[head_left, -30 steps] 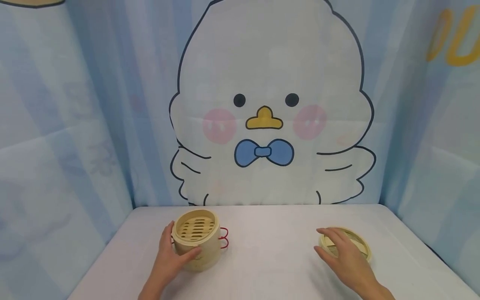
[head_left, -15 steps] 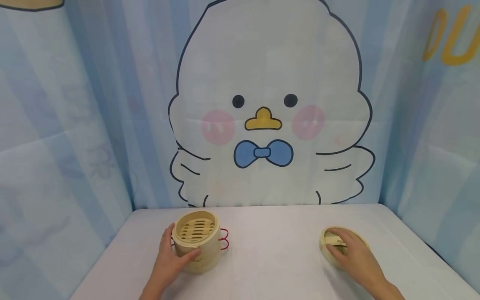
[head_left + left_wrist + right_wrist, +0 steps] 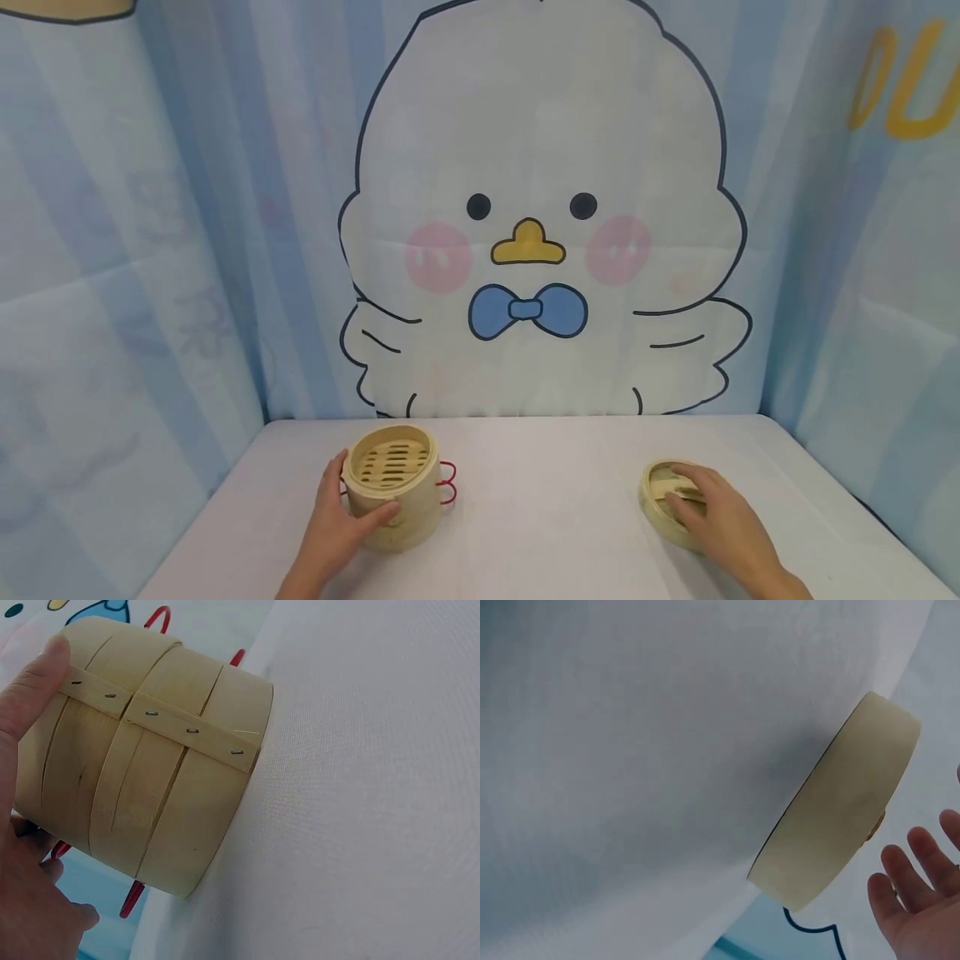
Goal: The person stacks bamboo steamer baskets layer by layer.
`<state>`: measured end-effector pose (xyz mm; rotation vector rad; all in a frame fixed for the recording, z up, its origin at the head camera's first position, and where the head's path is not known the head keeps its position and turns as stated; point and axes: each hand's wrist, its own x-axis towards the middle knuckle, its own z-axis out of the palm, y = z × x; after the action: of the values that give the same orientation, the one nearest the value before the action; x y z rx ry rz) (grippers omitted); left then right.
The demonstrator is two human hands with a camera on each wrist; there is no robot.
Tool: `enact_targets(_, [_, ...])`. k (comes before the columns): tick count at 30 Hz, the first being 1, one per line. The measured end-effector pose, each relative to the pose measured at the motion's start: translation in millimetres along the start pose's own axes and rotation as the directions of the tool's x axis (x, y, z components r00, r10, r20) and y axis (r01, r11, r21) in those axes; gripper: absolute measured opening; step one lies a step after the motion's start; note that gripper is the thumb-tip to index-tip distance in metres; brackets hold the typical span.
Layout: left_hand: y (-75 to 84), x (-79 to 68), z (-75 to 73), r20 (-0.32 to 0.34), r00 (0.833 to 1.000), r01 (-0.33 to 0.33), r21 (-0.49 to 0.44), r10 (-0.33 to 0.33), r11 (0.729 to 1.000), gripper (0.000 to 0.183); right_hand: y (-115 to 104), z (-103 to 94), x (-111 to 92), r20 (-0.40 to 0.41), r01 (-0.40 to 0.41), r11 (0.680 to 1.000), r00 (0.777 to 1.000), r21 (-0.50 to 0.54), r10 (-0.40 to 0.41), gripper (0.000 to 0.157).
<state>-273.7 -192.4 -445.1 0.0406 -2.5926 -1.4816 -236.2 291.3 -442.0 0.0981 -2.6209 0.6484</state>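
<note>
Bamboo steamer stack (image 3: 399, 495), pale yellow, cylindrical and slat-topped, stands on the white counter (image 3: 540, 500), left of centre. The left hand (image 3: 336, 527) is wrapped round its wall, thumb on the near side. It should handle light and stiff, with little slip; the tiers might shift on one another, so a hold spanning the seam looks surer. Well apart at right is a shallow, round, pale bamboo lid (image 3: 660, 512), likely light too, best taken by its flat strap handle (image 3: 664, 487). Over it the right hand (image 3: 726, 525) has its fingers parted. Red loops (image 3: 454, 472) jut from the stack and could snag; a blue-and-white chick-printed curtain (image 3: 540, 125) bounds the counter behind.
</note>
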Motion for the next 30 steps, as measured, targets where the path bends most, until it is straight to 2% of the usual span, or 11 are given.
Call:
enact_targets(9, [-1.1,0.4,-1.1,-0.005,1.0,0.013,0.011,-0.013,1.0,0.124,6.8,5.1,5.2,0.056,0.011,0.998,0.998,-0.062,-0.008,0.04])
enact_targets(17, [-2.0,1.6,1.0,-0.009,1.0,0.018,-0.007,-0.018,1.0,0.127,12.5,2.4,6.5,0.108,0.028,0.997,0.994,-0.07,-0.02,0.042])
enact_targets(26, [-3.1,1.7,1.2,-0.013,1.0,-0.002,-0.002,0.002,1.0,0.126,15.2,-3.6,11.8,0.201,-0.05,0.992,0.977,-0.115,0.073,0.055])
enact_targets(30, [-2.6,0.0,0.2,-0.015,1.0,-0.015,0.001,0.015,1.0,0.124,19.7,-4.0,13.4,0.222,-0.055,0.992,0.972,-0.11,0.079,0.05])
